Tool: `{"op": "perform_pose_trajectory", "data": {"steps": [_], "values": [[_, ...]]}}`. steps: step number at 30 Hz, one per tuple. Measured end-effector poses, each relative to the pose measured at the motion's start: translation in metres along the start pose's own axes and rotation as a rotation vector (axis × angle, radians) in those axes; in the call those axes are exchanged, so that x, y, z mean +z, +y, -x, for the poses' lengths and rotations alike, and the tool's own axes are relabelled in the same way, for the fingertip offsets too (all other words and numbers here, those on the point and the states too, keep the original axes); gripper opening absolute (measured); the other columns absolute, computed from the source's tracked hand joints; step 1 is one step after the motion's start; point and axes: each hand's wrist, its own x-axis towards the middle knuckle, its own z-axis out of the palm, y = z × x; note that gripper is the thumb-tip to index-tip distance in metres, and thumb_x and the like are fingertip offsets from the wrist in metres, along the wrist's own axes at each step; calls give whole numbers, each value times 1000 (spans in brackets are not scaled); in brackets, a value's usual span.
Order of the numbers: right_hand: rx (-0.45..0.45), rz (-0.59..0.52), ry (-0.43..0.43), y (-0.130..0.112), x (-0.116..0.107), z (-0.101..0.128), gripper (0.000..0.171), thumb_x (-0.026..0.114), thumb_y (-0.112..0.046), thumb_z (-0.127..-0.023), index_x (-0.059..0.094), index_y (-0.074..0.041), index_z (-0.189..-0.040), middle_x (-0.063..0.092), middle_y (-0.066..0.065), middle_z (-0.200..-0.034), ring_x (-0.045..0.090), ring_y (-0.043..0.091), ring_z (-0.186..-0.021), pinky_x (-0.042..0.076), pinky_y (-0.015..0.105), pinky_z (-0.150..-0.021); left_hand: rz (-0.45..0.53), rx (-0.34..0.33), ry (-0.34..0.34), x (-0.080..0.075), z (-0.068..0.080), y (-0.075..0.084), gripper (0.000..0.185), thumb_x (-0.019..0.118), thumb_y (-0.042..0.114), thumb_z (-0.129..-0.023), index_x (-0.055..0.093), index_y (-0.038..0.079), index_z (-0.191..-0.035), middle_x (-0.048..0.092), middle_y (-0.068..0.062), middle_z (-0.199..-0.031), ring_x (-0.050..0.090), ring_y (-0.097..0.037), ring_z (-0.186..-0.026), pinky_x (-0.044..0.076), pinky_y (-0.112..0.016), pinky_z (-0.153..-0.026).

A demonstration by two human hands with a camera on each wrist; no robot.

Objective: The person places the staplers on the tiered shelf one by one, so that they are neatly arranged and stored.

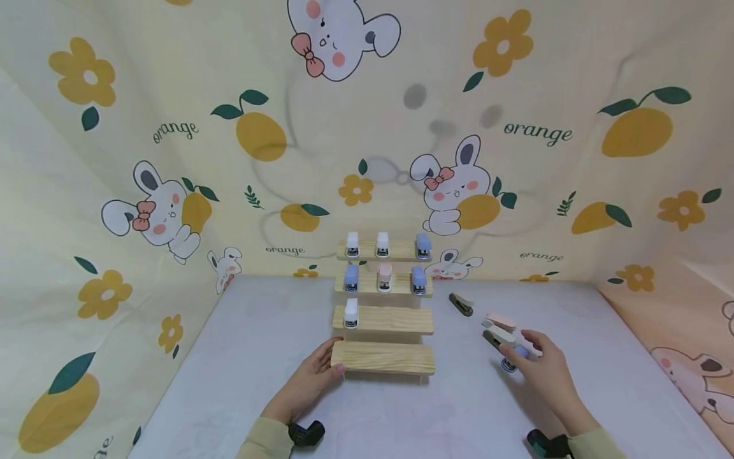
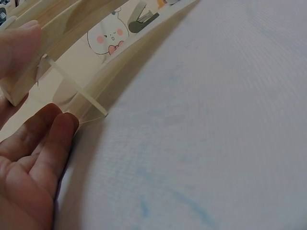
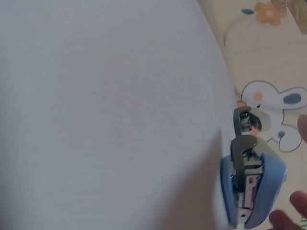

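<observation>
A tiered wooden rack (image 1: 383, 357) stands on the table with small staplers on its upper boards. My left hand (image 1: 317, 373) grips the left end of its lowest board, the thumb on the front edge and a finger beneath. My right hand (image 1: 541, 363) is over a group of staplers at the right, thumb and fingers apart. Around it lie a blue stapler (image 1: 514, 360), a pale stapler with a dark base (image 1: 500, 334) and a pink stapler (image 1: 501, 320). From the right wrist, the fingertips (image 3: 298, 202) show beside the blue stapler with a gap.
A dark-based stapler (image 1: 461, 305) lies apart, right of the rack. The top board bears two white staplers and a blue stapler (image 1: 423, 246). Below are a pink stapler (image 1: 385, 278) between two blue ones, then a white stapler (image 1: 351, 313). A patterned cloth (image 1: 355, 140) hangs behind.
</observation>
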Motion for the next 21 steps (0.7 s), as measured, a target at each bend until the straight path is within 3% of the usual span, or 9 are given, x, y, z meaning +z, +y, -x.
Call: {"op": "perform_pose_trajectory", "data": {"steps": [11, 15, 21], "values": [[128, -104, -114, 18, 3, 1, 102, 54, -61, -77, 6, 2, -140, 15, 31, -139, 19, 44, -126, 23, 56, -101, 1, 6, -4, 1, -1, -3, 66, 63, 34, -82, 29, 27, -138, 32, -4, -140, 30, -17, -127, 28, -32, -103], [147, -103, -146, 21, 3, 3, 105, 55, -62, -75, 4, 3, -140, 14, 32, -139, 16, 45, -126, 19, 57, -101, -3, 9, 1, 1, -1, -3, 67, 63, 33, -82, 28, 27, -139, 33, -5, -140, 31, -18, -127, 27, -34, -104], [137, -84, -109, 25, 9, -1, 103, 57, -60, -75, 11, 6, -138, 20, 32, -134, 22, 44, -122, 23, 57, -99, -12, 11, 5, -1, -1, -1, 70, 63, 35, -81, 27, 24, -140, 33, -4, -140, 30, -17, -127, 26, -33, -104]]}}
